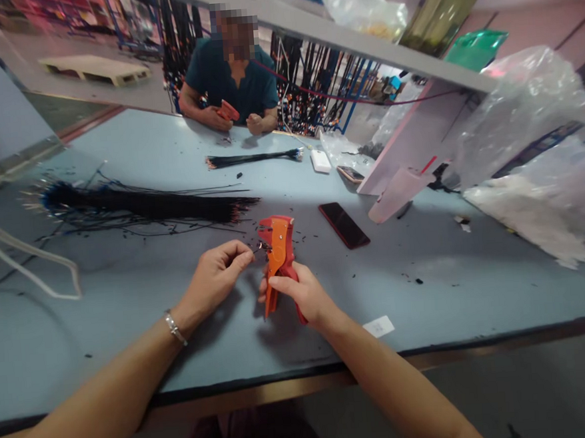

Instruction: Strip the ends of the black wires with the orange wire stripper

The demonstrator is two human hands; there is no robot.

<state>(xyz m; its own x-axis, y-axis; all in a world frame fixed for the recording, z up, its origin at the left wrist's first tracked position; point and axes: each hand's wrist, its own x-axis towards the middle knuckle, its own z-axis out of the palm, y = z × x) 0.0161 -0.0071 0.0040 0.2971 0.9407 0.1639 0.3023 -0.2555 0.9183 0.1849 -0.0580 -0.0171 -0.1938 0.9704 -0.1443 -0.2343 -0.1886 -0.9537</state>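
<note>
Workshop surface point(449, 308), tool point(279, 243) clasped by right hand point(310, 294), long axis near-to-far, jaws leftward, left hand point(219, 271) pinched beside tool, hold unclear

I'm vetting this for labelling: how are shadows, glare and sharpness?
In the head view, soft shadows lie on the tabletop below the left hand and right hand; same view, glints streak the plastic bag at right; same view, the orange-and-red tool is fairly clear, the distant pallet softer.
</note>
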